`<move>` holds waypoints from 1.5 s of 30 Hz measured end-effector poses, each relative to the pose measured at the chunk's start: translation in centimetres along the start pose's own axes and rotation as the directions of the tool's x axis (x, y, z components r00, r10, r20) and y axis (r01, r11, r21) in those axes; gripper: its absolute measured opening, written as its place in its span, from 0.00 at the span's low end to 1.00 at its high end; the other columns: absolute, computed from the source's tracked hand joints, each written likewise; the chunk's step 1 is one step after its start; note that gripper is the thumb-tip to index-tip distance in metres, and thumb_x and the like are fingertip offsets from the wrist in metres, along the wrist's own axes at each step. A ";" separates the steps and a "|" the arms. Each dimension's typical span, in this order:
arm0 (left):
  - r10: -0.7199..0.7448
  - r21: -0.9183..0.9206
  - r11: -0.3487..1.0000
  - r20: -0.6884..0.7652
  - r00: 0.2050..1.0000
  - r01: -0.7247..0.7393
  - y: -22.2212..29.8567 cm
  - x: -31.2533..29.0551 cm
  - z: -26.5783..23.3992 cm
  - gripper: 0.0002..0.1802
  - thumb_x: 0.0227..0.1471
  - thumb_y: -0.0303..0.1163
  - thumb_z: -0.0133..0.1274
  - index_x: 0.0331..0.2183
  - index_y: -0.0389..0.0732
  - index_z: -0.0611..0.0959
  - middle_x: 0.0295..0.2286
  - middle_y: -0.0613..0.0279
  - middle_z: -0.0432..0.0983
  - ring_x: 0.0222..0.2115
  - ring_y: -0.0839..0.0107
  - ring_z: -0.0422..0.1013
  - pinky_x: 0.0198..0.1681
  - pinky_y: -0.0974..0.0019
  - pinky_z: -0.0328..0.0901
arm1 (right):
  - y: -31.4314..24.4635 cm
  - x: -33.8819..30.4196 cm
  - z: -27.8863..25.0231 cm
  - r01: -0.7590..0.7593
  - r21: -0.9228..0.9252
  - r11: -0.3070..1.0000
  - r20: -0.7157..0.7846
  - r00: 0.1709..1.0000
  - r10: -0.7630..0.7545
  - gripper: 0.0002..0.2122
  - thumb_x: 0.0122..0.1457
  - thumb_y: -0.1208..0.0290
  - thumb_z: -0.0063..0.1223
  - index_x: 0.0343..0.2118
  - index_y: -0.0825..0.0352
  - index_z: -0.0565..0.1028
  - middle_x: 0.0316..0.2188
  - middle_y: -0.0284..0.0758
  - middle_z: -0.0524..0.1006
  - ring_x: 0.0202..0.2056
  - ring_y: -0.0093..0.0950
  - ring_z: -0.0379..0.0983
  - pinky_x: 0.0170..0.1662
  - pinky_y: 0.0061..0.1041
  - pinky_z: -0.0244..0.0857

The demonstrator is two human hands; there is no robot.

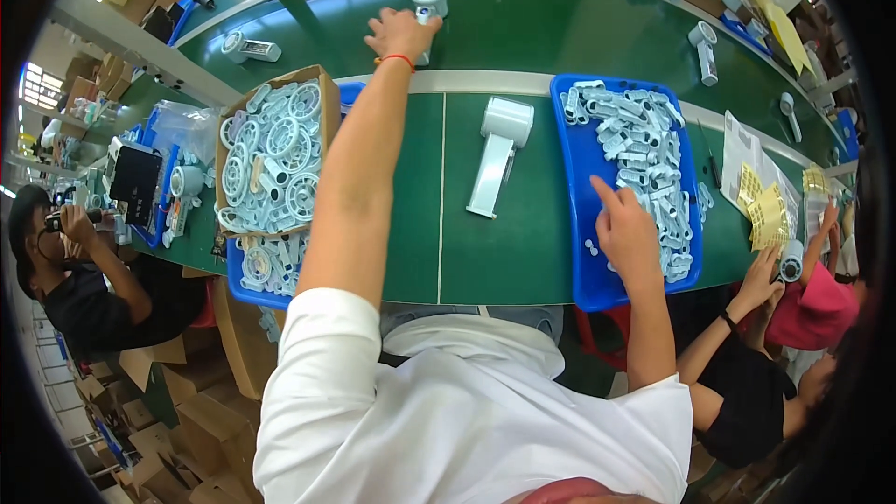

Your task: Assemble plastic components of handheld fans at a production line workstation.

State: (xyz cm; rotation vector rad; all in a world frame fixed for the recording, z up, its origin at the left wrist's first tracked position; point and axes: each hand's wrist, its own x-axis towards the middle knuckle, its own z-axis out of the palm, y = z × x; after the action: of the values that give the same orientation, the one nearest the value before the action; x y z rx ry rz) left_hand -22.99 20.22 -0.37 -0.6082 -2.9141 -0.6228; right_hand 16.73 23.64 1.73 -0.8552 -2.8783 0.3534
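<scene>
The left hand (399, 35) reaches far across the green conveyor belt (560, 23), its fingers resting on a small white plastic handheld fan (428, 0) standing there; a red cord bracelet (396, 60) circles that wrist; the right hand (625, 229) lies in the blue plastic tray (583, 271), index finger pointing toward the heap of pale grey plastic handle parts (644, 159); a white plastic stand-shaped piece (497, 154) lies between the arms; a cardboard box of round white fan grilles (273, 154) sits beside the left arm.
</scene>
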 end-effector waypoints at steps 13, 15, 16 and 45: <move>0.473 -0.280 0.855 0.071 0.878 -0.437 -1.0 -20.5 -2.3 0.25 0.35 0.38 0.61 0.34 0.34 0.72 0.27 0.53 0.69 0.34 0.61 0.68 0.36 0.59 0.64 | -6.8 -0.7 2.1 0.426 -0.027 0.904 -0.146 0.893 -0.425 0.11 0.37 0.75 0.57 0.28 0.62 0.75 0.25 0.32 0.73 0.30 0.29 0.67 0.28 0.24 0.62; 0.410 -0.554 0.781 0.107 0.906 -0.288 -2.5 -22.1 -4.0 0.24 0.38 0.36 0.59 0.36 0.34 0.70 0.28 0.54 0.69 0.33 0.63 0.69 0.34 0.61 0.65 | -6.5 -1.5 3.4 0.444 -0.118 0.888 -0.070 0.888 -0.454 0.10 0.38 0.76 0.57 0.28 0.63 0.75 0.24 0.32 0.72 0.30 0.29 0.68 0.28 0.24 0.62; 0.372 -0.777 0.619 0.160 0.915 -0.116 -3.0 -23.0 -5.3 0.24 0.40 0.33 0.58 0.38 0.33 0.68 0.30 0.55 0.69 0.32 0.64 0.71 0.32 0.62 0.67 | -6.3 -1.7 4.0 0.450 -0.215 0.867 0.004 0.888 -0.460 0.09 0.39 0.76 0.56 0.28 0.64 0.75 0.24 0.31 0.71 0.30 0.28 0.68 0.28 0.25 0.63; 0.496 -0.871 0.489 0.232 0.837 -0.048 -6.1 -30.1 -6.1 0.47 0.37 0.35 0.63 0.53 0.29 0.53 0.44 0.44 0.63 0.44 0.56 0.65 0.46 0.60 0.61 | -10.4 -1.6 2.1 -0.296 0.921 0.255 0.275 0.955 0.115 0.12 0.48 0.78 0.57 0.36 0.77 0.73 0.27 0.39 0.77 0.29 0.21 0.74 0.30 0.18 0.71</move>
State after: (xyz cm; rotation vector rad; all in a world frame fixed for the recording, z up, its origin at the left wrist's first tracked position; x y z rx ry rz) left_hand 2.15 1.71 -2.41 -1.4788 -2.5337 -2.1468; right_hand 12.24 13.87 2.31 -0.8802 -1.8838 2.0005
